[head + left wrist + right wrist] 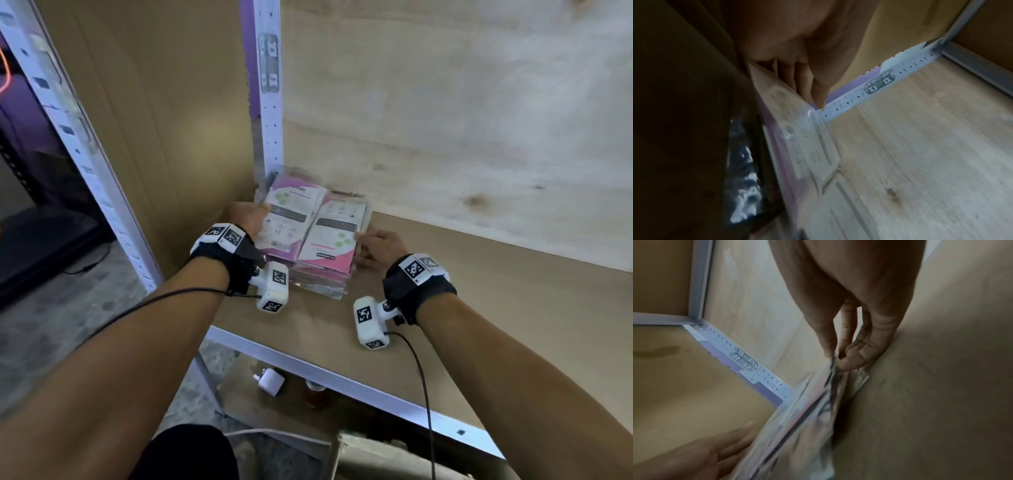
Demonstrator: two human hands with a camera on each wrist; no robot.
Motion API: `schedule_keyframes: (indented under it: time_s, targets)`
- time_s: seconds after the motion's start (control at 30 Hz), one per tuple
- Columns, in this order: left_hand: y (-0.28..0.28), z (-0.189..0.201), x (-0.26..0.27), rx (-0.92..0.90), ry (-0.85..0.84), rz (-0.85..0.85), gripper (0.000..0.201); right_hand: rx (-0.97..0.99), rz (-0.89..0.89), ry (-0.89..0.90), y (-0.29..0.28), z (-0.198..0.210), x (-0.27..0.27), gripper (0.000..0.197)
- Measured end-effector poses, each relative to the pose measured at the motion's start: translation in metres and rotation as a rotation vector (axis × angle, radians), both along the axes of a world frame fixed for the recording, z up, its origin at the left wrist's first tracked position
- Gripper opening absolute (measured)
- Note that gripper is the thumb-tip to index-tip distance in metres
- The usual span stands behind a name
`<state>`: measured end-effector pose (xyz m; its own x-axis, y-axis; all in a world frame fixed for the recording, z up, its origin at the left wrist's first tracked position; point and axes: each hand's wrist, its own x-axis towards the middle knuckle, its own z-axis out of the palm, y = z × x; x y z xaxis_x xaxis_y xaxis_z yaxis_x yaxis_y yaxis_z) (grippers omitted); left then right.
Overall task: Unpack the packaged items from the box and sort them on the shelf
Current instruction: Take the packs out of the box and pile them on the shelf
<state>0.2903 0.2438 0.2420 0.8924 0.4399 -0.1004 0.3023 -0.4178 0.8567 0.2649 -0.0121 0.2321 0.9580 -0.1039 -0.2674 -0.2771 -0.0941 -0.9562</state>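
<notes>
A stack of pink-and-white packets (308,226) in clear wrap lies in the back left corner of the brown shelf board (479,308). My left hand (245,215) is at the stack's left side. In the left wrist view its fingers (809,84) lie straight against the packets (807,146), near the corner post. My right hand (376,245) is at the stack's right edge. The right wrist view shows the right hand (838,358) pinching the edge of the upper packets (797,426) between thumb and fingers. The left hand (715,451) lies flat on the far side.
A perforated white upright post (270,102) stands right behind the stack, with a plywood back panel (445,120) to its right and a brown side panel to its left. The shelf's metal front rail (342,380) runs below my wrists. A white plug adapter (270,381) lies beneath.
</notes>
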Motion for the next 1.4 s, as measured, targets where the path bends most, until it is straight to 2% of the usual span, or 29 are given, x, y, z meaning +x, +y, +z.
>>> schedule_keyframes:
  time_s: [0.07, 0.23, 0.33, 0.43, 0.53, 0.63, 0.67, 0.8, 0.9, 1.17, 1.3, 1.4]
  targets:
    - [-0.003, 0.004, -0.004, 0.02, -0.013, -0.057, 0.044, -0.009, 0.016, 0.026, 0.001, 0.006, -0.006, 0.03]
    - [-0.008, 0.021, -0.027, 0.084, 0.031, -0.242, 0.056, -0.098, 0.129, 0.049, -0.007, 0.03, -0.035, 0.01]
    - [-0.01, 0.034, -0.05, 0.213, -0.031, -0.274, 0.046, -0.137, 0.208, 0.016, -0.018, 0.041, -0.057, 0.006]
    - [-0.021, 0.046, -0.081, 0.133, -0.152, -0.311, 0.035, -0.254, 0.298, -0.008, -0.031, 0.054, -0.084, 0.006]
    - [-0.038, 0.054, -0.118, 0.114, -0.234, -0.386, 0.009, -0.349, 0.376, -0.067, -0.046, 0.066, -0.119, 0.009]
    - [-0.058, 0.056, -0.161, 0.067, -0.279, -0.429, 0.004, -0.43, 0.416, -0.124, -0.061, 0.075, -0.163, 0.018]
    - [-0.065, 0.056, -0.175, 0.047, -0.295, -0.441, 0.008, -0.458, 0.425, -0.135, -0.065, 0.077, -0.178, 0.02]
    - [-0.093, 0.054, -0.236, -0.052, -0.342, -0.479, 0.003, -0.581, 0.471, -0.134, -0.09, 0.074, -0.241, 0.014]
    - [-0.111, 0.042, -0.276, -0.066, -0.382, -0.511, 0.013, -0.675, 0.502, -0.128, -0.109, 0.07, -0.286, 0.016]
    - [-0.157, -0.024, -0.343, -0.013, -0.2, -0.649, 0.024, -0.817, 0.587, -0.011, -0.142, 0.039, -0.377, 0.014]
    - [-0.178, -0.059, -0.358, -0.041, -0.083, -0.688, 0.022, -0.854, 0.659, 0.076, -0.156, 0.008, -0.397, 0.017]
    - [-0.192, -0.083, -0.362, 0.013, 0.012, -0.724, 0.022, -0.824, 0.641, 0.136, -0.163, -0.015, -0.398, 0.022]
